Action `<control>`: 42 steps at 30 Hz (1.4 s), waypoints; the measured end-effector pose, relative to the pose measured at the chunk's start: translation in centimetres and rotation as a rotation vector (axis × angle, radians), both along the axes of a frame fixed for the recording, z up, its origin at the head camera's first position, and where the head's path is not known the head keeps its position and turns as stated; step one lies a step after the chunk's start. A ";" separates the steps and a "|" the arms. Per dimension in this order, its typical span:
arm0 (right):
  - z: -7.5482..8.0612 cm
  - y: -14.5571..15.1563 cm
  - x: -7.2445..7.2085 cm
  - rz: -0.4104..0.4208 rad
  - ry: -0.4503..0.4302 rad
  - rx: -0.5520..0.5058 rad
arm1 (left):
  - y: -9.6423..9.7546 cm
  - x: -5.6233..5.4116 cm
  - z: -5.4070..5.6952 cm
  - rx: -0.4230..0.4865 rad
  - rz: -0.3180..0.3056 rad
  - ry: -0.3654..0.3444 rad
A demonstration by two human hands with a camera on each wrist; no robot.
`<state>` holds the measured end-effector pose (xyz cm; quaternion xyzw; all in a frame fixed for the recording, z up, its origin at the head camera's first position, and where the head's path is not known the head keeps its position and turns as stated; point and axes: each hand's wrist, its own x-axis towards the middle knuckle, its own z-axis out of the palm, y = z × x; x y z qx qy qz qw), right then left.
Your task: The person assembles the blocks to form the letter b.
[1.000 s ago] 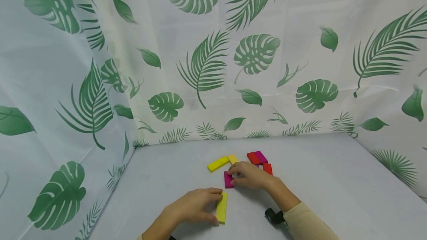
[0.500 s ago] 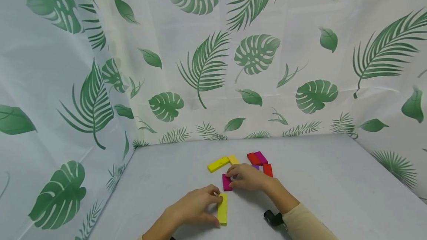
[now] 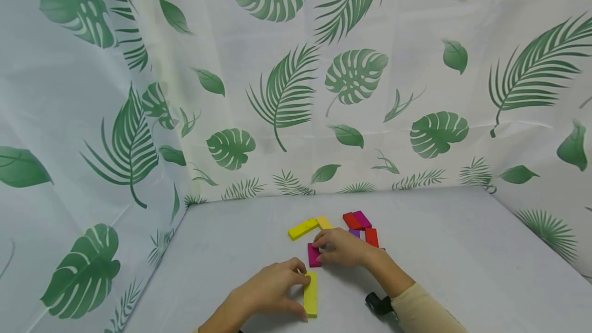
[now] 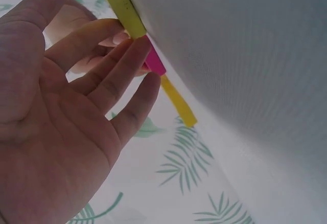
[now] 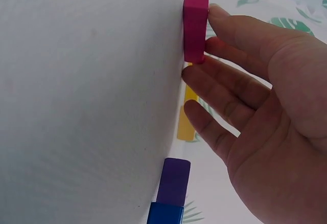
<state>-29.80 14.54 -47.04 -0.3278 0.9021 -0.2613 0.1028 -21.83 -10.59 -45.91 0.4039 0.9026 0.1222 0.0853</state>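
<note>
My left hand [image 3: 274,287] holds a long flat yellow block [image 3: 311,294] lying on the table, thumb low on its left side and fingers at its far end. In the left wrist view, fingertips sit against that yellow block [image 4: 121,6], which has small dark marks. My right hand [image 3: 343,246] pinches a magenta block [image 3: 313,255] just beyond the yellow one. In the right wrist view, thumb and fingertips are at the side of the magenta block [image 5: 195,22], while the other fingers spread loosely. The two blocks lie close together, end towards end.
Behind the hands lie another yellow block [image 3: 302,228] and a light orange one [image 3: 324,222]. To their right are red blocks [image 3: 371,236], a magenta block [image 3: 362,218] and a purple block [image 3: 354,233]. A blue block [image 5: 166,214] shows in the right wrist view. Leaf-printed cloth [image 3: 287,168] encloses the table.
The magenta block has slid slightly nearer and left with my right hand. The yellow block in my left hand has shifted slightly nearer and right.
</note>
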 end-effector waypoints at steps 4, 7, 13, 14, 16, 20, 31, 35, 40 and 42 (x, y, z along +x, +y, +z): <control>0.0 0.0 0.1 0.010 -0.012 -0.013 | 0.0 0.0 -0.1 0.008 -0.022 0.029; 0.0 0.0 0.1 0.014 -0.022 -0.022 | 0.0 0.0 0.0 0.015 -0.034 0.043; 0.0 0.0 0.1 0.015 -0.022 -0.025 | -0.1 0.0 0.1 0.018 -0.048 0.073; 0.0 0.0 0.1 0.017 -0.019 -0.024 | -0.1 0.0 0.0 0.017 -0.050 0.079; 0.0 -0.1 0.1 0.022 -0.018 -0.024 | -0.1 0.0 -0.1 0.018 -0.055 0.094; 0.0 -0.1 0.1 0.028 -0.025 -0.026 | -0.1 -0.1 -0.1 0.021 -0.061 0.095; 0.2 -0.2 0.5 0.035 -0.083 -0.062 | 0.2 0.3 0.5 -0.013 -0.052 0.035; 0.3 -0.3 0.6 0.031 -0.107 -0.064 | 0.3 0.4 0.4 -0.024 -0.061 0.049; 0.3 -0.3 0.7 0.023 -0.126 -0.062 | 0.5 0.5 0.6 -0.036 -0.065 0.045; 0.3 -0.3 0.7 0.029 -0.128 -0.065 | 0.5 0.5 0.7 -0.040 -0.065 0.051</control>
